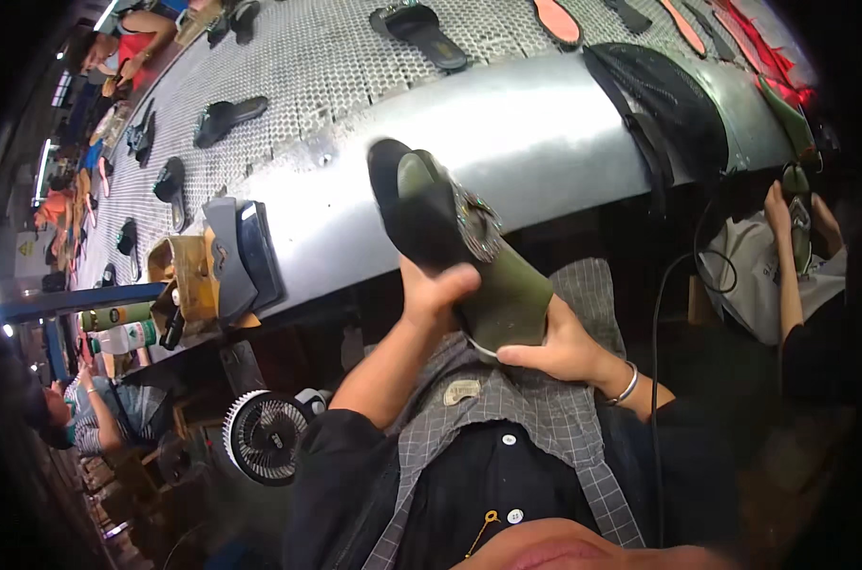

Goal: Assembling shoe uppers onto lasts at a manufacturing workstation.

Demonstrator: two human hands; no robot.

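Note:
Just in front of my apron, a green shoe last (516,309) is tilted with its toe end up and away from me. Fitted around it is a black slipper (414,228), whose strap (480,228) sparkles with stones. My left hand (431,290) is closed around the slipper's sole side, thumb lying across toward the last. With the right hand (566,347) I grip the wide heel end of the last, thumb on its lower edge. The left fingers are mostly hidden behind the slipper.
Beyond a shiny metal ledge (331,190), a mesh conveyor (317,71) carries several black slippers (229,119) and pink insoles (557,21). Black mesh material (663,100) lies on the ledge. A fan (266,437) stands lower left. At right, a co-worker's hands (780,217) hold another last.

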